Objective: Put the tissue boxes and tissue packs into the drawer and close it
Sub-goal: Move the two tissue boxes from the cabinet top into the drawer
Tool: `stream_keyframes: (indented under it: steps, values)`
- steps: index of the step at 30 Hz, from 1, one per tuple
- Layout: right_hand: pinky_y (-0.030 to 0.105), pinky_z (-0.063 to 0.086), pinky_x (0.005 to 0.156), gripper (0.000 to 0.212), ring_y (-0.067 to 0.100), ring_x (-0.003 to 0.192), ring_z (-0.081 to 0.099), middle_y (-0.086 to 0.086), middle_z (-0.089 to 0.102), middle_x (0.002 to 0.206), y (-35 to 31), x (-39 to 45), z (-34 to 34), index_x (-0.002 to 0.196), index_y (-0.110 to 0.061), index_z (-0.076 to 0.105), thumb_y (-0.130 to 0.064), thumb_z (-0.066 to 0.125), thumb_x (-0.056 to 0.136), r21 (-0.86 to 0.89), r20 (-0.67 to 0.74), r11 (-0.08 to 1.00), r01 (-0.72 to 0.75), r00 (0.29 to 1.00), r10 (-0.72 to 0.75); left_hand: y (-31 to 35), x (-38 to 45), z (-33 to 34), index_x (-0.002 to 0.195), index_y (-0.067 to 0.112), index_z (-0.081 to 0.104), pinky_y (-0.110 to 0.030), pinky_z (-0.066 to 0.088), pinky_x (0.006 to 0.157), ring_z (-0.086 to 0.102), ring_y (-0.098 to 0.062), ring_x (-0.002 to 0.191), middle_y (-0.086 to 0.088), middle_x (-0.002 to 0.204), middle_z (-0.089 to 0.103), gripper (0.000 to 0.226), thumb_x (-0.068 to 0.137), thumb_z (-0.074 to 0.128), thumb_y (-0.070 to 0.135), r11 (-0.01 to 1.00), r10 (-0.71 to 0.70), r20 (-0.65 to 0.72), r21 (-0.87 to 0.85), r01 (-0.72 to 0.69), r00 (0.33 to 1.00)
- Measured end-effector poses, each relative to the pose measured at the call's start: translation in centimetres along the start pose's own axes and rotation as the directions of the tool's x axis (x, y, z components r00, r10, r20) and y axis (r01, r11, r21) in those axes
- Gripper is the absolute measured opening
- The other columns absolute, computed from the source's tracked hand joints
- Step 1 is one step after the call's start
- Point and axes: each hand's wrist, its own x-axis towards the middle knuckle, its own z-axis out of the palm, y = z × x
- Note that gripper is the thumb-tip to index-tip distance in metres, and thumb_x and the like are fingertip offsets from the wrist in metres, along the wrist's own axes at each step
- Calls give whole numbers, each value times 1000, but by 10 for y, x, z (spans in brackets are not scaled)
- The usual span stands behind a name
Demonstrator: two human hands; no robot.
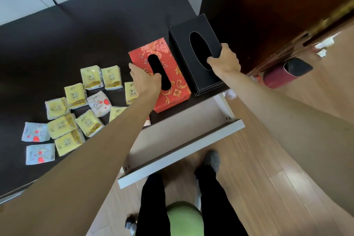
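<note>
Both boxes on dark desktop (86, 30) above open, bare drawer (172, 140) — left hand (146, 80) clasps red floral tissue box (162, 74), right hand (225, 59) black leather one (193, 51), thumbs hooked in slots for lifting — tissue packs (76, 109) wait left.

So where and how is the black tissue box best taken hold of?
By its near end, from above. The black tissue box lies flat with its oval slot up, so a thumb hooks in the slot and fingers wrap the edge, much as the right hand shows. The red tissue box crowds its left side.
</note>
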Motion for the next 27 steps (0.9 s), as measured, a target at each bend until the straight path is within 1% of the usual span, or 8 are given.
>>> stream_keyframes:
  steps: [4,7,10,12,17,20,23,27]
  values:
    - [41,55,92,47,29,112,67,1,71,124,3,-1,-7,134,-21,59,-25,71,89,93,-5,995,-42,999,43,5,-2,-3,128,14,44,-34,46,84,58,-23,109,4,110,55,60,75,72,7,991,-64,-51,-117,57,997]
    - [35,56,85,48,23,108,68,-1,72,121,18,-22,-13,134,-22,59,-21,70,88,182,-56,983,-29,998,40,4,-22,-10,126,20,47,-35,49,89,60,-16,102,7,109,60,60,73,72,6,990,8,-66,-141,-17,998]
    - [9,48,68,52,-6,99,66,-11,71,114,44,-56,-15,139,-20,56,-18,70,89,394,-106,919,2,993,44,-8,-55,-17,134,23,46,-23,50,88,61,-3,96,9,112,63,69,72,70,6,978,86,-111,-179,-105,990]
    - [0,46,67,48,-22,90,61,-21,70,102,63,-77,-13,134,-25,59,-21,72,88,486,-141,874,14,988,63,-23,-80,-19,142,26,41,-8,45,82,58,12,95,15,114,61,78,72,70,7,964,122,-136,-222,-150,983]
    - [7,51,80,44,-6,101,67,-30,70,101,96,-110,8,124,-39,61,-27,74,83,561,-233,823,94,971,48,-71,-121,-6,147,26,37,0,39,84,53,20,103,41,112,55,83,73,73,12,928,230,-204,-248,-277,952]
    - [10,51,85,49,-1,107,67,-21,73,109,106,-122,29,131,-30,62,-26,74,84,552,-255,824,127,967,21,-96,-138,1,147,33,35,-9,40,98,51,8,120,24,128,55,81,77,74,22,932,216,-190,-251,-260,958]
    - [22,55,95,51,6,112,68,-10,74,117,117,-134,48,137,-23,60,-22,72,87,547,-222,827,130,975,-7,-117,-149,5,149,34,32,-11,38,96,47,15,116,33,124,49,82,80,76,24,951,173,-147,-234,-204,974]
    - [4,46,86,53,2,110,66,-13,72,116,122,-139,59,138,-24,58,-25,72,87,510,-218,850,129,976,-17,-130,-154,8,148,34,29,-25,40,106,47,7,121,18,133,51,83,81,76,21,958,151,-148,-222,-181,977]
